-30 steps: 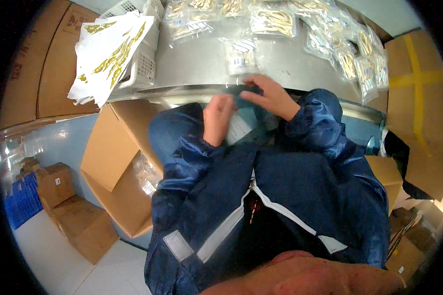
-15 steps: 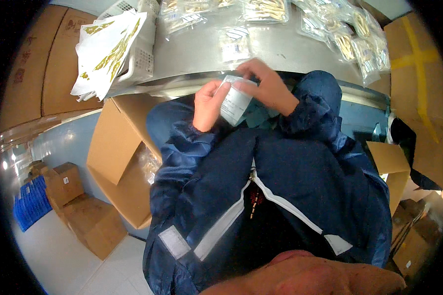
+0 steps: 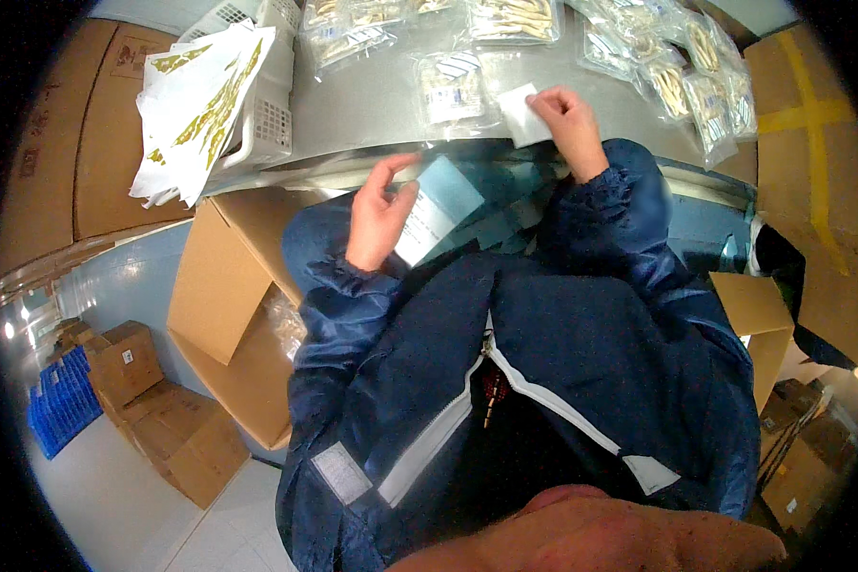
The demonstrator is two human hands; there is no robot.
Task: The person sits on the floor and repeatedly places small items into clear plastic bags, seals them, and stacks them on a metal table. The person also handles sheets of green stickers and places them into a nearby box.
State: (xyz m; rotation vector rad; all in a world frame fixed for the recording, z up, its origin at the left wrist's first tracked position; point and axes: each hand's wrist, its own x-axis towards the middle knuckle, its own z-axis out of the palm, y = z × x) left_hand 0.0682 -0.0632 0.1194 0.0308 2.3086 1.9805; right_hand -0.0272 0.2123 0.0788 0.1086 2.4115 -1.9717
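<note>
I see the left hand [image 3: 379, 217], thumb and forefinger parted, beside a printed sheet [image 3: 431, 214], which could slide if loose. Rightward, past a clear packet [image 3: 450, 91], the right hand [image 3: 564, 116] pinches a white slip [image 3: 522, 116] over the metal table [image 3: 372, 107]; a light pinch might drop it. Hidden: whether the left fingers grip.

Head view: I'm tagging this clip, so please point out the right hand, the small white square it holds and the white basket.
Right hand [image 3: 574, 126], head view: the back of the hand.
Small white square [image 3: 522, 118], head view: its flat face.
White basket [image 3: 273, 124], head view: its perforated side wall.
</note>
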